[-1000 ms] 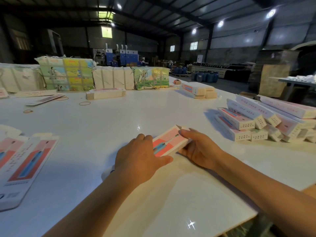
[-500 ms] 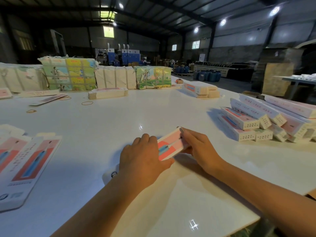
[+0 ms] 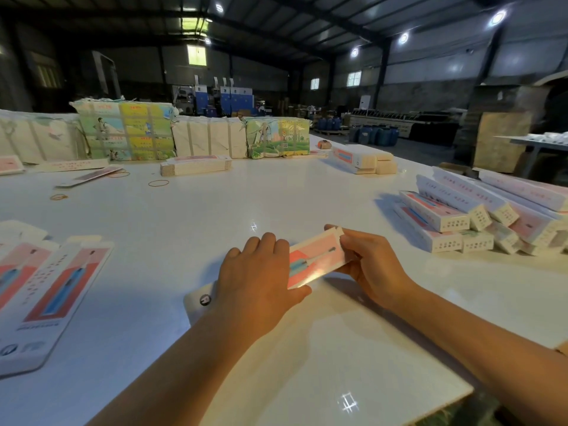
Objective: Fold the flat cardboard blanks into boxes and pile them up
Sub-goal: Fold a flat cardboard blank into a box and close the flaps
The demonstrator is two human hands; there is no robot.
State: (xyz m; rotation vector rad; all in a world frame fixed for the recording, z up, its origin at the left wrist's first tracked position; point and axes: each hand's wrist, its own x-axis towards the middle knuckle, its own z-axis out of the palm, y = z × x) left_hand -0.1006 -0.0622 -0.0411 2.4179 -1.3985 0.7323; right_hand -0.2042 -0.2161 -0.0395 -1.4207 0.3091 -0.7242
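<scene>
A broad glossy white tabletop point(image 3: 184, 216) carries a pile of long white-and-pink folded cardboard boxes point(image 3: 491, 216) at the right and 2 flat printed cardboard blanks point(image 3: 52, 290) at the left. Near the front edge lies 1 slim pink-and-white box with a blue brush picture point(image 3: 313, 259). The left hand point(image 3: 258, 281) grips its near half with curled fingers; the right hand point(image 3: 368, 265) pinches its far end flap point(image 3: 333, 233).

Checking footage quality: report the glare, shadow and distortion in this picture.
Head view: ceiling lamps mirror as bright spots on the glossy table; glare washes the box between left hand and right hand; background dim, edges bowed by wide angle.
</scene>
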